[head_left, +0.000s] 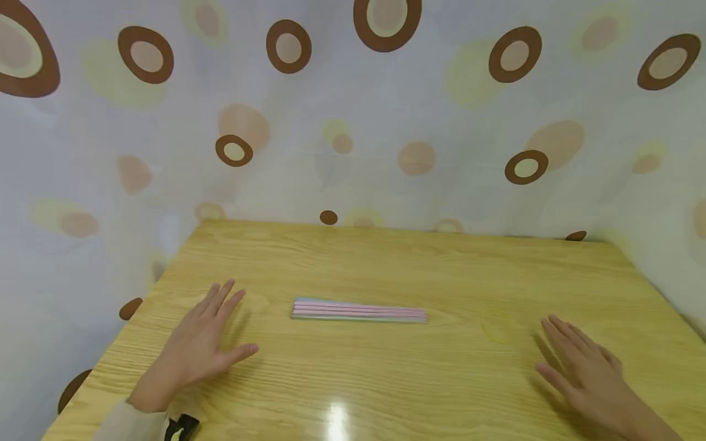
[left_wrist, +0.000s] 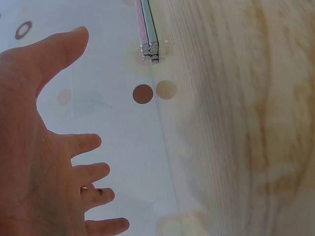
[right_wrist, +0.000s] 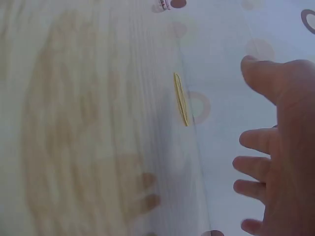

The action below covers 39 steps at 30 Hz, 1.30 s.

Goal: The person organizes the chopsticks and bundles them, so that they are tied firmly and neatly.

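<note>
A flat row of several slim pencil-like sticks in pastel pink, green and blue lies on the table between the hands. Silvery ends of the sticks show in the left wrist view. Left of the row, my left hand is held with fingers spread and thumb out, holding nothing. A thin yellow rubber band lies as a loose loop to the right of the sticks. My right hand is nearest to that band, just right of it. Its fingers are extended, with nothing in them.
The wood-grain table ends at the back against a pale curtain with brown and peach circles. More of this cloth hangs at both sides. A dark strap shows at the left sleeve.
</note>
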Motion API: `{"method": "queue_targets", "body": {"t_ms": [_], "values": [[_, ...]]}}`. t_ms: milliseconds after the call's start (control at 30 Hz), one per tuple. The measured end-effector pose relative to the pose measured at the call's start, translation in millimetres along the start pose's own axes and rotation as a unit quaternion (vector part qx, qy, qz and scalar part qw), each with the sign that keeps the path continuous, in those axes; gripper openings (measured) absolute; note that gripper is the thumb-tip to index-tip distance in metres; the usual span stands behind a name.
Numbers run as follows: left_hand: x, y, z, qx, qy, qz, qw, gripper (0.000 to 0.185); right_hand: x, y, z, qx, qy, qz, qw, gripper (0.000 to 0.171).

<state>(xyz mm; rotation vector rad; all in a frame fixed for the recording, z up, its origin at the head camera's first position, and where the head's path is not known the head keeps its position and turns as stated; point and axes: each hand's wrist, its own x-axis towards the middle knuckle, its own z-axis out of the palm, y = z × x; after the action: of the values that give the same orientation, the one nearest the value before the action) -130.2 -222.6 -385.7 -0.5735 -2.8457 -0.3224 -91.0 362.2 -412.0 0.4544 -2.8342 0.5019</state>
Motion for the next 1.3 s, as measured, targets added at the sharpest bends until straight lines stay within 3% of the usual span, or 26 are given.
{"method": "queue_targets", "body": {"t_ms": [233, 567, 733, 1067, 1300], "values": [[-0.9, 3.7, 9.6, -0.023, -0.005, -0.004, 0.9997, 0.085, 5.8, -16.3, 2.2, 0.099, 0.011, -0.04, 0.994, 0.063], [9.9, 7.2, 12.3, -0.008, 0.057, 0.013, 0.9982, 0.075, 9.1, -29.9, -0.5, 0.097, -0.004, 0.011, 0.995, 0.05], [19.1, 12.0, 9.3, -0.023, 0.074, 0.035, 0.9964, 0.071, 17.2, -30.6, 4.9, 0.117, 0.008, -0.01, 0.993, 0.046], [37.7, 27.7, 16.8, -0.059, 0.055, 0.043, 0.9958, 0.059, 27.3, -34.0, 12.2, 0.139, 0.029, -0.043, 0.989, 0.041], [42.5, 32.3, 28.2, -0.064, 0.043, 0.051, 0.9958, 0.059, 35.2, -38.2, 16.1, 0.164, 0.027, -0.058, 0.984, 0.04]]}}
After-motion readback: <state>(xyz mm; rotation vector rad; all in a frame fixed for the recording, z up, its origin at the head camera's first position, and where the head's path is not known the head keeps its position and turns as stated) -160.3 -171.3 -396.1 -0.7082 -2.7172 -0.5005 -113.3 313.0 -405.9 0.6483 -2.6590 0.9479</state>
